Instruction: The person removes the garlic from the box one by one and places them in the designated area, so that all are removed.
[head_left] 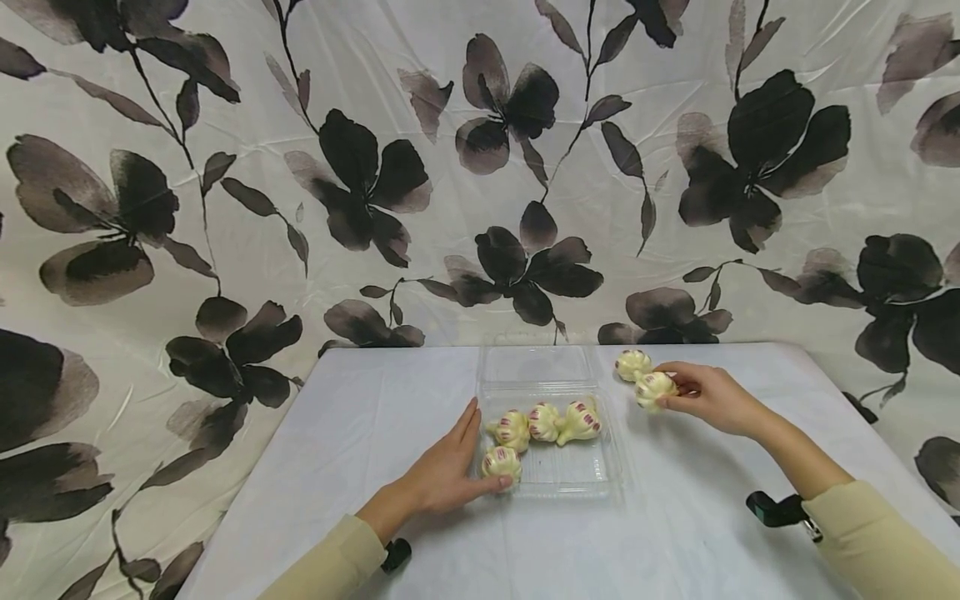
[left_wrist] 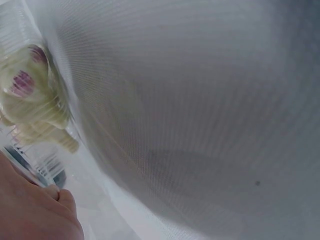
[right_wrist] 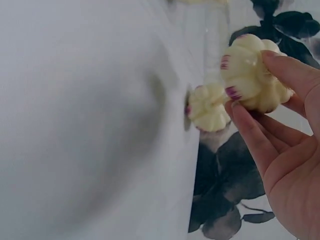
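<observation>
My right hand (head_left: 717, 397) pinches a pale yellow garlic bulb (head_left: 655, 390) with purple marks between thumb and fingers. The right wrist view shows this held garlic bulb (right_wrist: 252, 72) above the white surface. Just behind it, a second garlic bulb (right_wrist: 207, 107) sits on the table. With fingers stretched along the left side of a clear plastic clamshell box (head_left: 570, 475), my left hand (head_left: 448, 471) steadies it, thumb near the front left corner. Inside lie several garlic bulbs (head_left: 543, 422), with one garlic bulb (head_left: 501, 463) close by the left thumb.
The box's transparent lid (head_left: 536, 365) is raised open toward the back of the white-covered table (head_left: 360, 417). Behind the table hangs a floral cloth (head_left: 420, 83). Black wrist devices (head_left: 774, 509) show at both sleeves.
</observation>
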